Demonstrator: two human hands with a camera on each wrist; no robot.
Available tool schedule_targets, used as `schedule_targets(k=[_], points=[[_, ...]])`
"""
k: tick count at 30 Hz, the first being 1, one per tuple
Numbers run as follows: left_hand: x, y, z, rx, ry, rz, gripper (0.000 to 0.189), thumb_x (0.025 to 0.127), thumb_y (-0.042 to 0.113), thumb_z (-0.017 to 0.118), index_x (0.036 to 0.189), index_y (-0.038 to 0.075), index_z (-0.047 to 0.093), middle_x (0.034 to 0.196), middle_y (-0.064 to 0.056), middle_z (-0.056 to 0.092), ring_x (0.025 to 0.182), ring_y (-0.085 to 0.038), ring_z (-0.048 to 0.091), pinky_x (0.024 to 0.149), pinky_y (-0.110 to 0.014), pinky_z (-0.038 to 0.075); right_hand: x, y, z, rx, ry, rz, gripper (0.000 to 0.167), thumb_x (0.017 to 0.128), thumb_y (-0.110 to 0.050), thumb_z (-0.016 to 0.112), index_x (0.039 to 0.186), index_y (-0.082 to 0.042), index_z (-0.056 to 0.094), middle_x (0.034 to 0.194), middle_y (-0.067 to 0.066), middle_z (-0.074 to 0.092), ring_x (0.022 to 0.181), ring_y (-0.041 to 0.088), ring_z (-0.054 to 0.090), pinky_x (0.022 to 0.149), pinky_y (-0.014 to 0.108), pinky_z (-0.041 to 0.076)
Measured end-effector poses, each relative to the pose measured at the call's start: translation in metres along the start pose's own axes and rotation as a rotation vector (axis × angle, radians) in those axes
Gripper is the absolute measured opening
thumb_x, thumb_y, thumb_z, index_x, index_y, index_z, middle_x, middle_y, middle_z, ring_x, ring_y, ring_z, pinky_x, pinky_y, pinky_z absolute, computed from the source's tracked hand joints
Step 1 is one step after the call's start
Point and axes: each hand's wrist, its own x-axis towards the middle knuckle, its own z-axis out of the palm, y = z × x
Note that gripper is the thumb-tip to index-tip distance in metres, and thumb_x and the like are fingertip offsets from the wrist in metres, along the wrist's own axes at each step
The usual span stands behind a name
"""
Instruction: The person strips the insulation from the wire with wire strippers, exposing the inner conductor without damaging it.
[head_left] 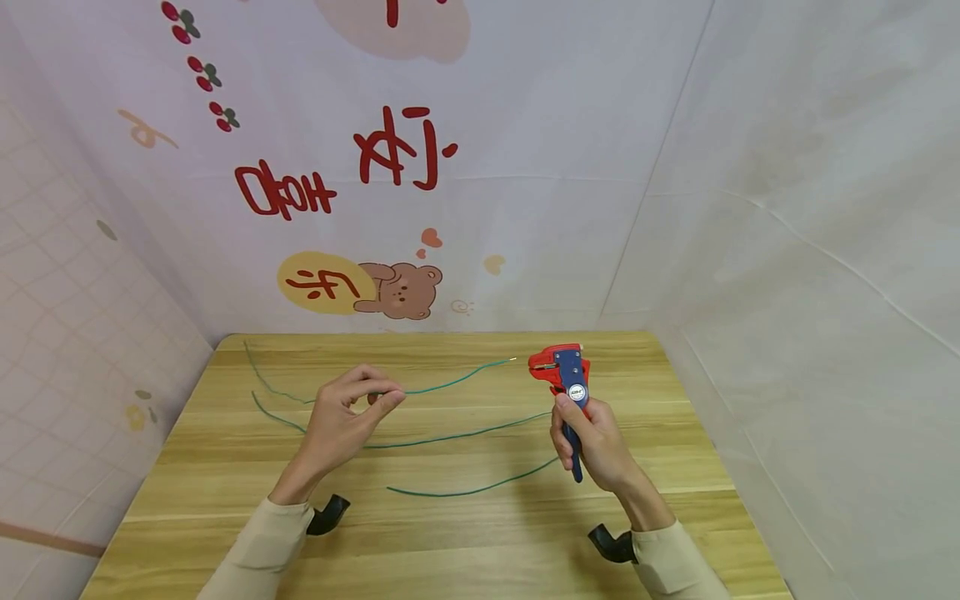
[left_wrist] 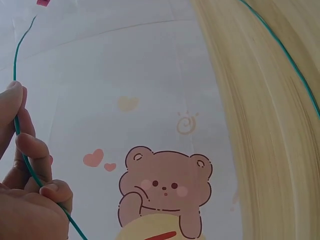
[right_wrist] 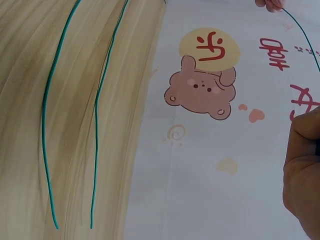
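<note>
My left hand (head_left: 345,412) pinches a thin green wire (head_left: 450,385) between thumb and index finger, above the table. Its front end reaches right and shows a short bare metal tip; the rest trails behind the hand to the left. In the left wrist view the wire (left_wrist: 16,60) also runs across the curled lower fingers. My right hand (head_left: 600,442) grips the blue handle of a red and blue wire stripper (head_left: 568,367), held upright. The stripper's red mouth faces the wire tip, a small gap apart. The right wrist view barely shows the tool behind the hand (right_wrist: 302,175).
Two more green wires lie on the wooden table (head_left: 225,517): a longer one (head_left: 450,437) in the middle and another (head_left: 472,492) nearer the front. Black curved pieces (head_left: 327,515) stick out by both sleeves. A printed cloth wall (head_left: 525,208) stands behind the table.
</note>
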Motion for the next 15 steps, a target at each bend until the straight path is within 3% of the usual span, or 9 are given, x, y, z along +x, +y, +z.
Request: schedule_targets(k=[15], points=[[-0.0018, 0.0016, -0.0017, 0.003, -0.013, -0.001, 0.024, 0.096, -0.009, 0.083, 0.103, 0.014, 0.089, 0.102, -0.001, 0.077, 0.086, -0.008, 0.059, 0.072, -0.022, 0.048, -0.0013, -0.0016, -0.0002, -0.026, -0.007, 0.014, 0.046, 0.125, -0.017, 0.035, 0.091, 0.011, 0.049, 0.063, 0.015, 0.044, 0.046, 0.023, 0.051, 0.044, 0.034, 0.051]])
